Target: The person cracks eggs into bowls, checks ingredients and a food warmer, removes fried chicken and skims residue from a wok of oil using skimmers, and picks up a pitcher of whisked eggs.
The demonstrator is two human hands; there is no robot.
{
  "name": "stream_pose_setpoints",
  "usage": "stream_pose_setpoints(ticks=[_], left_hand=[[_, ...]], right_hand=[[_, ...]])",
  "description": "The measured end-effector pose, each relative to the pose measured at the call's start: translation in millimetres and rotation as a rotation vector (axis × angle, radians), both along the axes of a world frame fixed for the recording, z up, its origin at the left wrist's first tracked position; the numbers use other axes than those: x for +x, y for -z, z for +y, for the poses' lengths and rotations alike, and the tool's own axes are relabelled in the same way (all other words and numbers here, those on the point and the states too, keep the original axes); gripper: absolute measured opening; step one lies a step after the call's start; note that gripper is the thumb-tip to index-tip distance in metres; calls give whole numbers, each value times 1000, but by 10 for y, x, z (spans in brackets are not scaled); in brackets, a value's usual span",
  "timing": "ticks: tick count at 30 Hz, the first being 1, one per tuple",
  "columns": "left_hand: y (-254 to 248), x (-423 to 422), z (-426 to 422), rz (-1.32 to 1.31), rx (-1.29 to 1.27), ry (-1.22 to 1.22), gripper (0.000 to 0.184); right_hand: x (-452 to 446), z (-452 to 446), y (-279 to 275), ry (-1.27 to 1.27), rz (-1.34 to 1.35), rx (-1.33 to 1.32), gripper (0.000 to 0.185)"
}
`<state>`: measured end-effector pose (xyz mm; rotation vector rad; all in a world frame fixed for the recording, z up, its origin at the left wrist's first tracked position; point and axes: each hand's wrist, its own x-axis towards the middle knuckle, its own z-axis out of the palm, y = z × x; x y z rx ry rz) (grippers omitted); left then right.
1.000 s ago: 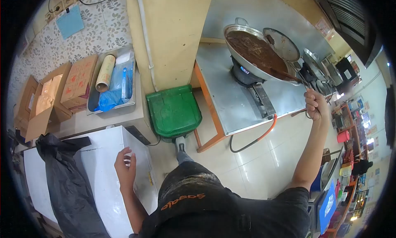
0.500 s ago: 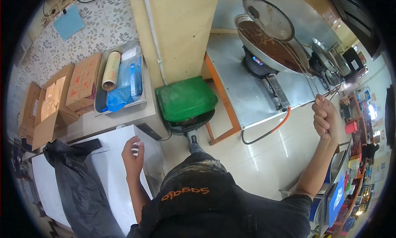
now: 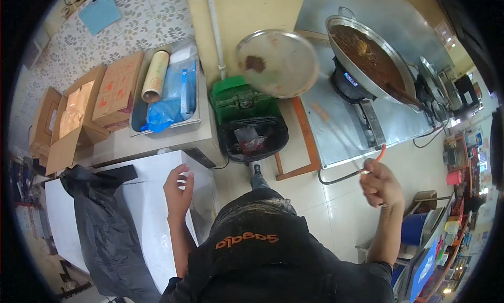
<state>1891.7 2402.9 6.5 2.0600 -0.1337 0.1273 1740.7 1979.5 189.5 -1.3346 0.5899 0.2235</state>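
My right hand (image 3: 382,185) is closed round the long thin handle of a round mesh strainer (image 3: 289,59), blurred by motion. The strainer hangs in the air beside the wall column, near the pedal bin's raised green lid (image 3: 223,93), with a dark brown clump on its mesh. Below the lid, the bin's black liner (image 3: 282,129) holds some plastic waste. A large wok (image 3: 344,54) of dark brown sauce (image 3: 386,59) sits on the burner, with a dark utensil resting in it. My left hand (image 3: 179,190) is open and holds nothing, its fingers loosely curled above the white box-like surface (image 3: 157,198).
A steel counter (image 3: 336,145) carries the burner and more pans. On the left stand cardboard boxes (image 3: 118,90) and a metal tray (image 3: 197,119) with a film roll. Black cloth or plastic (image 3: 105,235) lies over the white surface. My foot (image 3: 256,169) is at the bin's base.
The strainer has swung left from above the wok to near the bin, and my right hand has moved left and down. The bin's green lid has opened. My left hand stays open.
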Motion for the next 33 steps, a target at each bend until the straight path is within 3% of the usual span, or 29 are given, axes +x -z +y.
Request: stream_pose_setpoints(ticks=[14, 27, 33], left_hand=[[160, -32, -78, 77, 35, -20, 28], [328, -207, -80, 166, 66, -140, 27], [381, -201, -139, 200, 123, -138, 27]], right_hand=[[488, -77, 729, -465, 266, -83, 19], [827, -242, 1164, -598, 287, -55, 20], [929, -376, 1547, -664, 237, -213, 22]])
